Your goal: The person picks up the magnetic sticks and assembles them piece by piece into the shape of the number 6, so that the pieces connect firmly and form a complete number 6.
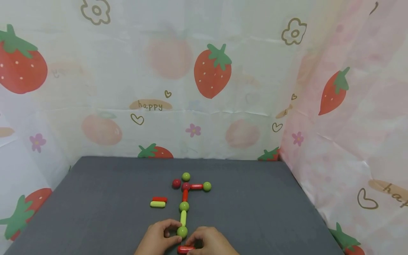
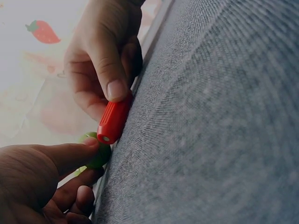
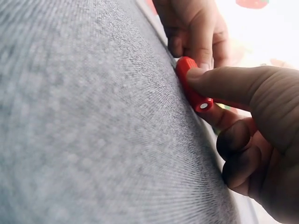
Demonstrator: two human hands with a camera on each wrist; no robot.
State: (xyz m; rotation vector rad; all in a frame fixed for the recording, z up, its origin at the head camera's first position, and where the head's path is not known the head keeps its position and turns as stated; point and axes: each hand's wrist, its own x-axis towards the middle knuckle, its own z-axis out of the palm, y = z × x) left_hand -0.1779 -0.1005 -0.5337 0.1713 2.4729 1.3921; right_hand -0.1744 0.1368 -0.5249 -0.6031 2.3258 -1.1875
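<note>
My left hand (image 1: pixel 160 235) pinches the near green ball (image 1: pixel 182 232) between thumb and fingers; in the left wrist view the green ball (image 2: pixel 97 156) is partly hidden by the thumb. With thumb and fingers, my right hand (image 1: pixel 210 241) holds a red magnetic rod (image 1: pixel 185 249) low over the dark cloth, close to that ball. A pale metal dot marks the end of the red rod (image 3: pixel 191 86) in the right wrist view. From the held ball, a line runs away from me: a yellow-green rod (image 1: pixel 183 218), a green ball (image 1: pixel 184 206), a red rod (image 1: pixel 185 195) and a red ball (image 1: pixel 186 186).
From the red ball, another red rod (image 1: pixel 196 186) reaches right to a green ball (image 1: pixel 207 186). A loose red ball (image 1: pixel 176 183) and green ball (image 1: pixel 186 176) lie nearby. Left of the line, a red rod (image 1: pixel 159 199) and yellow-green rod (image 1: pixel 157 204) lie side by side.
</note>
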